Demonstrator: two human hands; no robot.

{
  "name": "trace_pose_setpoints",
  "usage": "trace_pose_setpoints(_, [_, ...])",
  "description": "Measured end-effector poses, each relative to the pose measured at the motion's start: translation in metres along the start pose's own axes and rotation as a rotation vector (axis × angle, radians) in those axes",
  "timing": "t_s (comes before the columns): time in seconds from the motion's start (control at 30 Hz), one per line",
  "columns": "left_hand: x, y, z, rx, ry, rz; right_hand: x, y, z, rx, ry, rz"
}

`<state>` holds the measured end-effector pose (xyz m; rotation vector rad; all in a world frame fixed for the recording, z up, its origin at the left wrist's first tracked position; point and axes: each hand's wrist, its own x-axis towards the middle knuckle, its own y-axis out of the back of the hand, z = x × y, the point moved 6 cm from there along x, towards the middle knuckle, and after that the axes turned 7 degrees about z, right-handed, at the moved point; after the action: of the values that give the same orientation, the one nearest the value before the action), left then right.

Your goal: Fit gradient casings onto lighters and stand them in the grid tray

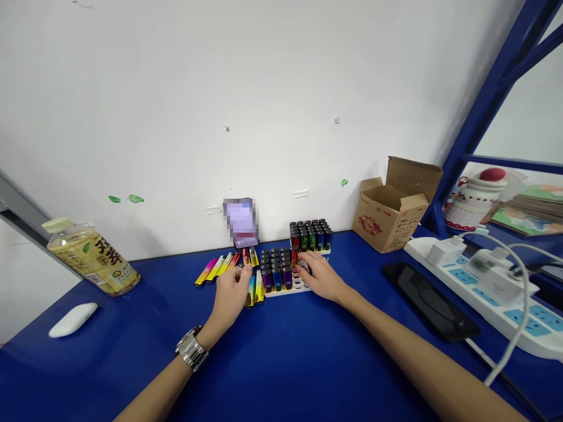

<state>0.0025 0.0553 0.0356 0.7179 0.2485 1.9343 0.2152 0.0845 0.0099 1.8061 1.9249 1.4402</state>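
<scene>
Shiny coloured lighters stand upright in a white holed rack (281, 292), in purple, blue and other colours. My right hand (323, 278) reaches over its right side, fingertips closed about a red lighter (294, 258) standing there. Some holes near my right thumb show bare. My left hand (232, 293) is closed at the rack's left, among loose lighters; whatever its fingers hold is hidden. Yellow and pink lighters (206, 271) lie beyond it, and a yellow lighter (259, 287) lies between it and the rack. A second full rack of lighters (311, 234) stands behind.
A phone (241, 223) leans against the wall. At right stand an open cardboard box (387, 217), a black device (428, 299) and a white power strip (466, 281) with cables. A drink bottle (94, 258) and a white case (73, 319) are at left.
</scene>
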Motion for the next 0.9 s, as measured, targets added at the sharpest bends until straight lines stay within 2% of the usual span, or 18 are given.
trace_pose_setpoints(0.17, [-0.006, 0.004, 0.012, 0.067, -0.051, 0.038, -0.001, 0.001, 0.0, -0.002, 0.001, 0.01])
trace_pose_setpoints(0.37, [-0.009, 0.006, 0.015, 0.088, -0.051, 0.033, -0.002, 0.003, -0.004, 0.025, -0.021, 0.013])
trace_pose_setpoints(0.5, [-0.013, 0.008, 0.023, 0.088, -0.089, 0.027, -0.003, 0.016, -0.011, 0.077, -0.011, 0.155])
trace_pose_setpoints(0.63, [-0.025, 0.007, 0.039, 0.11, -0.197, -0.012, -0.01, 0.035, -0.038, 0.128, 0.185, 0.331])
trace_pose_setpoints(0.8, [-0.05, -0.005, 0.05, 0.166, -0.343, -0.184, -0.026, 0.035, -0.088, 0.227, 0.483, 0.306])
trace_pose_setpoints(0.9, [-0.062, -0.008, 0.054, 0.188, -0.459, -0.217, -0.032, 0.033, -0.103, 0.258, 0.508, 0.322])
